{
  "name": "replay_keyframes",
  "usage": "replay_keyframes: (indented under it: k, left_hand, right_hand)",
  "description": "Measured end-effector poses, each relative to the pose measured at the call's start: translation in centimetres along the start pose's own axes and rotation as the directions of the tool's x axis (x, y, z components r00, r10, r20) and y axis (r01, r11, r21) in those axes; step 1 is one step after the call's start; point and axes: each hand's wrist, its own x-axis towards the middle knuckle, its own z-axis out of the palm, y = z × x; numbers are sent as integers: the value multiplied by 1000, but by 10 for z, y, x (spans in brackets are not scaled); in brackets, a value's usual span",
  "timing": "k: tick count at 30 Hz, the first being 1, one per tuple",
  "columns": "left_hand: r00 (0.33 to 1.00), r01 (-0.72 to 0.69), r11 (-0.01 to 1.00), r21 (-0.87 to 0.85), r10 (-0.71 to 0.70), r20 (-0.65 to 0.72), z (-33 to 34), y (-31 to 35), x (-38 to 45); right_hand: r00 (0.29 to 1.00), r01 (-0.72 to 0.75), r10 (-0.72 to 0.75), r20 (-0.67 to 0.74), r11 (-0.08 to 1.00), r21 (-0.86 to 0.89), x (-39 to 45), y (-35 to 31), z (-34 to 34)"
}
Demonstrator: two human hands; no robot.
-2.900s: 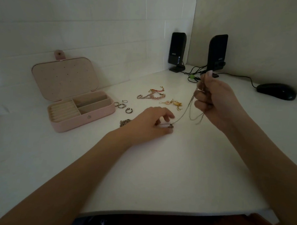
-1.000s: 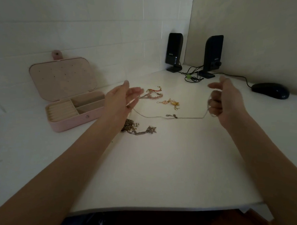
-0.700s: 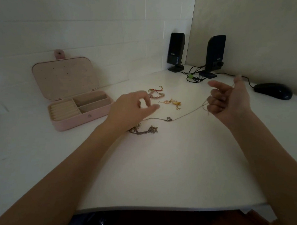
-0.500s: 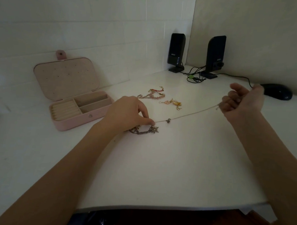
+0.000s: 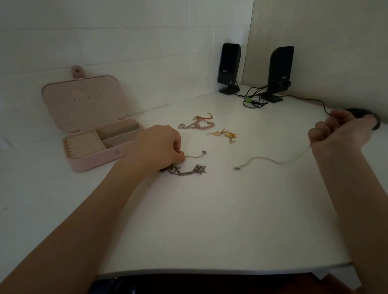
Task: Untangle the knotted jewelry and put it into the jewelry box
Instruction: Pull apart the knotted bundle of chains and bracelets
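Handles as feather-light, limp and slippery: a thin silver chain [image 5: 259, 159], blurred here, trailing across the middle of the table toward its right edge. Hangs from the right hand [image 5: 340, 131], curled into a fist around its far end near the table's back right corner; free end on the surface. Shows a second short stretch of chain [image 5: 193, 155] further left, pinched at one end by the left hand [image 5: 159, 145], fingers curled down onto the table. Cannot tell whether both stretches belong to one necklace opened at the clasp.

Judging by the fine links: likely to snag or kink, and to snap under a hard tug. Best taken by the ends or clasp with fingertips, kept slack, never dragged through the tangled chain pile [image 5: 185, 169] just beside the left hand.

Further back, toward the table's back edge: a pink bead bracelet [image 5: 196, 124] and gold earrings [image 5: 224, 135], apart from each other. Near the back left: the pink jewelry box [image 5: 94, 160], lid up, compartments appearing bare. At the back right corner: two black speakers [image 5: 230, 66].
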Motion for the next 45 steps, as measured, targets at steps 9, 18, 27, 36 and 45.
replay_keyframes:
  k: [9,18,27,36,45]
  left_hand:
    - [994,-43,998,53,47,-94,2,7,-5]
    - [945,-195,980,31,196,-261,14,8,-2]
    - [996,-88,519,-850,38,-80,21,49,-8]
    - [986,37,280,-959,147,81,19,57,-15]
    - [971,64,289,-955,205,127,15,60,-17]
  right_hand:
    - [990,-67,105,97,941,-332,-1,10,7]
    - [742,512,422,521,146,-847,-25,46,15]
    - [497,279,635,591,528,-802,-38,44,17]
    - [379,456,499,780,633,-626,-54,43,19]
    - [629,505,216,746,617,-604,-53,39,23]
